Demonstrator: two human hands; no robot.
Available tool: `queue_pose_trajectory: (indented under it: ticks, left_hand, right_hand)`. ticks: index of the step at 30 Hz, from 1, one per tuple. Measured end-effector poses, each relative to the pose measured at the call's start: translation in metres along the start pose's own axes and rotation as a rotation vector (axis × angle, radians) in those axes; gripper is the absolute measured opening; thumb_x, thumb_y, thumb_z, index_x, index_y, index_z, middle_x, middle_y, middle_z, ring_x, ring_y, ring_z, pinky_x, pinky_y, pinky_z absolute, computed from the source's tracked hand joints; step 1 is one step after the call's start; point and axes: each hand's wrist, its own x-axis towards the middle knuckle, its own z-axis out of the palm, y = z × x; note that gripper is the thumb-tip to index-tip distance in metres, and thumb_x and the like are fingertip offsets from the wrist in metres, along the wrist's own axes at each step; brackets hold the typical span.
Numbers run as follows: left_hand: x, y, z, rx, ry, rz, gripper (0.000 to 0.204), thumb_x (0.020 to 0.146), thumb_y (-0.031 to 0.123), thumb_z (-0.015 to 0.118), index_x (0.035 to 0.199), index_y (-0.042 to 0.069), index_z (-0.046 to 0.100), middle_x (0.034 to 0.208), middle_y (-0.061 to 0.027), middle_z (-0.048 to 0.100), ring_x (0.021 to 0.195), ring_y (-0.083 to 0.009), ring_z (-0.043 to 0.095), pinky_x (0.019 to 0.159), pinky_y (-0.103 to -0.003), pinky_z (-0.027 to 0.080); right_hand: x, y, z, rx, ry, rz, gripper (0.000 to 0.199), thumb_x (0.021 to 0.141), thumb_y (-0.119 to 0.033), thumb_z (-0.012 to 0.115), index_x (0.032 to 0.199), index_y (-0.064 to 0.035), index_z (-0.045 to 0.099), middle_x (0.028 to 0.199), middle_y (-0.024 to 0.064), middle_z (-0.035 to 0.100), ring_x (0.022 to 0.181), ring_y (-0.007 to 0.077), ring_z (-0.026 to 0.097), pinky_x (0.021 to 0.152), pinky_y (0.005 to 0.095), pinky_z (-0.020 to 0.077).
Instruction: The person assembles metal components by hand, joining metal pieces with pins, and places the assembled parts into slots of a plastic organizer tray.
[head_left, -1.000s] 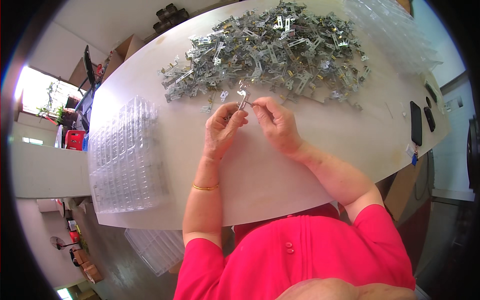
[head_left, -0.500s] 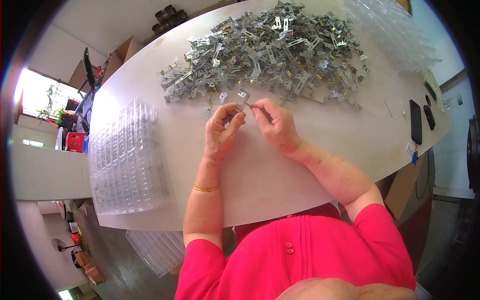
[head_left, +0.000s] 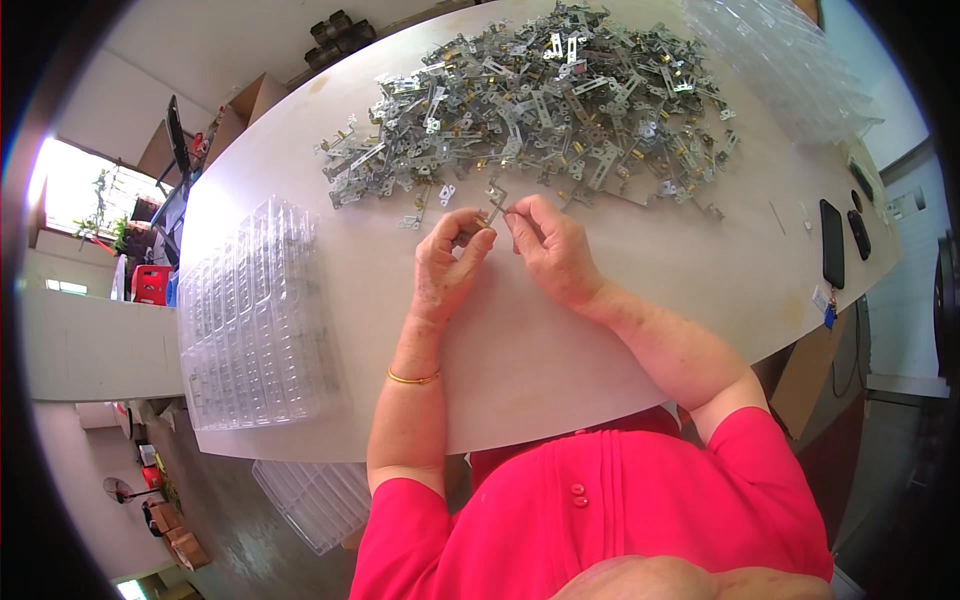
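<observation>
A small stamped metal bracket [head_left: 496,194] sticks up from the pinched thumb and fingers of my left hand [head_left: 446,268]. Part of it is hidden behind those fingers. Close beside the bracket, the thumb and forefinger of my right hand [head_left: 560,255] are pressed together, and whatever they pinch is too small to make out. Beyond both hands lies a large pile of metal brackets [head_left: 540,105], grey with some brass-coloured bits. A loose bracket piece [head_left: 447,194] rests on the table just in front of the pile.
Clear plastic trays [head_left: 255,320] are stacked on the white table [head_left: 540,380] at the left. More clear trays [head_left: 785,70] lie at the far right. A black phone [head_left: 831,243] and a small dark object [head_left: 858,235] sit near the right edge. Another tray stack [head_left: 315,500] stands below the table.
The bracket in my left hand has turned and stands a little differently. My right fingertips have shifted slightly right, away from it.
</observation>
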Motion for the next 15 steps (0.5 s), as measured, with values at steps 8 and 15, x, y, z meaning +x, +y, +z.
queue_pose_trajectory:
  ticks: [8,15]
  left_hand:
    - [-0.0006,-0.0016,0.0001,-0.066,0.020,0.013,0.025,0.093,0.005,0.069,0.115,-0.002,0.061,0.096,-0.0029,0.067,0.082,-0.0091,0.063,0.075,-0.023,0.052]
    - [0.0003,0.0006,0.0005,-0.024,-0.011,-0.010,0.025,0.093,0.005,0.069,0.115,-0.002,0.061,0.096,-0.0027,0.067,0.082,-0.0089,0.063,0.075,-0.023,0.052]
  right_hand:
    - [-0.0020,0.0014,0.0007,-0.004,-0.099,-0.077,0.006,0.095,-0.008,0.063,0.093,-0.0034,0.059,0.070,0.0108,0.063,0.059,0.0184,0.059,0.056,0.0324,0.0469]
    - [0.0002,-0.0005,-0.0005,0.023,-0.016,0.005,0.006,0.095,-0.008,0.063,0.093,-0.0034,0.059,0.071,0.0124,0.063,0.059,0.0192,0.060,0.056,0.0326,0.0469]
